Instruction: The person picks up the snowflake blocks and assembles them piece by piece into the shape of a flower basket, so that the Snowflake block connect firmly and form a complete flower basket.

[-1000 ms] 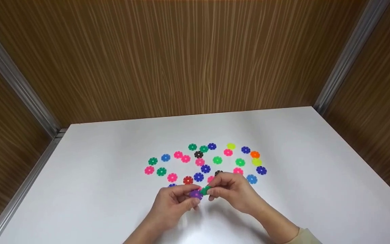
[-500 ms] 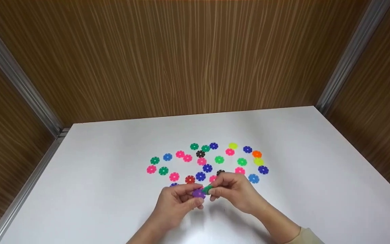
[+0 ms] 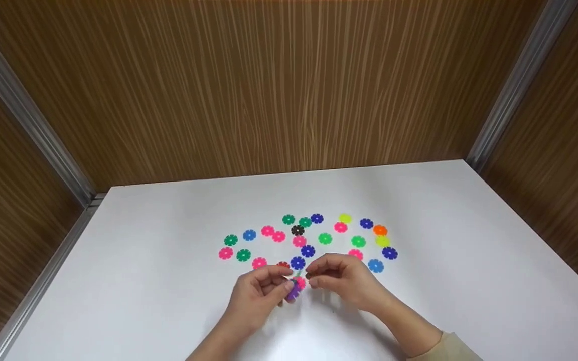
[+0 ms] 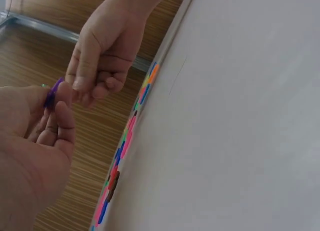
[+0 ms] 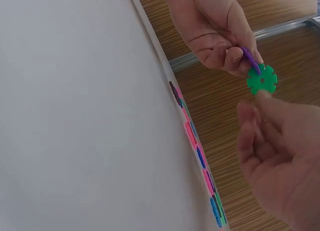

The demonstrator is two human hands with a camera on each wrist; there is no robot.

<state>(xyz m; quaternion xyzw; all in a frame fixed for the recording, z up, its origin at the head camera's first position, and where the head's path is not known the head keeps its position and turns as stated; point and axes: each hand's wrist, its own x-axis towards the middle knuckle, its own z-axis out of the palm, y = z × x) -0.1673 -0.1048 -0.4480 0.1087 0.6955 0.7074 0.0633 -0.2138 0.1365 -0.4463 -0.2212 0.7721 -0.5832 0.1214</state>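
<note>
My left hand (image 3: 259,296) pinches a purple notched interlocking disc (image 3: 294,292) between thumb and fingers, above the white table. A green interlocking disc (image 5: 262,80) is slotted edge to edge into the purple disc (image 5: 251,61), at an angle to it; in the head view it shows almost edge-on. Just right of the pair is my right hand (image 3: 351,283), its thumb and index finger parted. In the right wrist view the right hand's (image 5: 280,151) blurred thumb tip overlaps the green disc's lower edge. A pink disc (image 3: 300,283) shows right behind the purple one.
Several loose notched discs are spread over the table (image 3: 143,260) beyond the hands, among them a red disc (image 3: 283,265), a blue disc (image 3: 297,262), an orange disc (image 3: 380,230) and a black disc (image 3: 297,230). Wood-patterned panels (image 3: 289,90) stand behind the table and at both sides.
The right fingers have let go of the green disc and drawn slightly away. The joined discs have turned in the left hand, the green one now edge-on in the head view.
</note>
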